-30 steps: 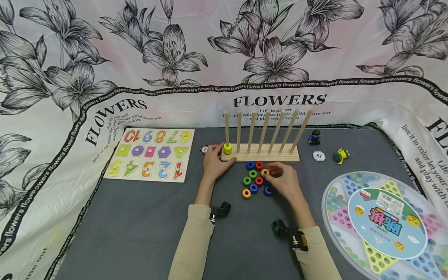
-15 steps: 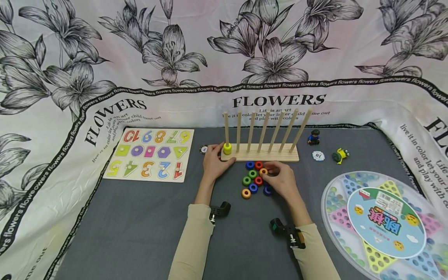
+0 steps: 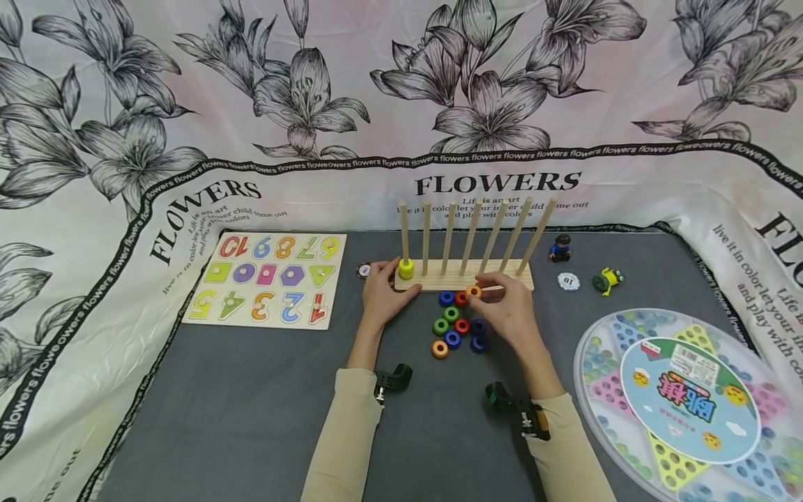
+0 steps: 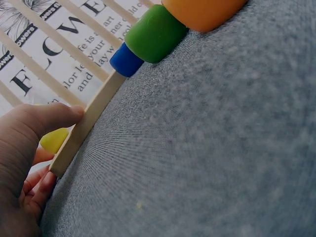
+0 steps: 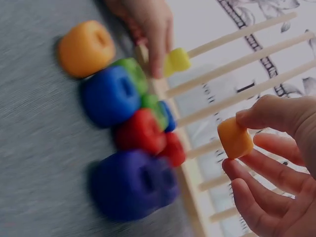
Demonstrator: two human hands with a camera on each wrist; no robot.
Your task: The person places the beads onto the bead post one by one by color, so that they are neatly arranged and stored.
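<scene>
My right hand pinches an orange bead between thumb and fingertips, raised in front of the pegs. A wooden peg board with a row of upright dowels lies ahead, and my left hand grips its left end, thumb along the front edge. Yellow beads sit low on the leftmost dowel. In front of the board lie loose beads in a cluster: blue, green, red and another orange bead.
At left lies a number and shape puzzle board. A small round token is beside my left hand. To the right are a small figure, a white chip, a toy frog and a large round marble game board.
My right hand has picked the orange bead out of the cluster and moved it slightly up toward the peg board. The left hand stays at the board's end.
</scene>
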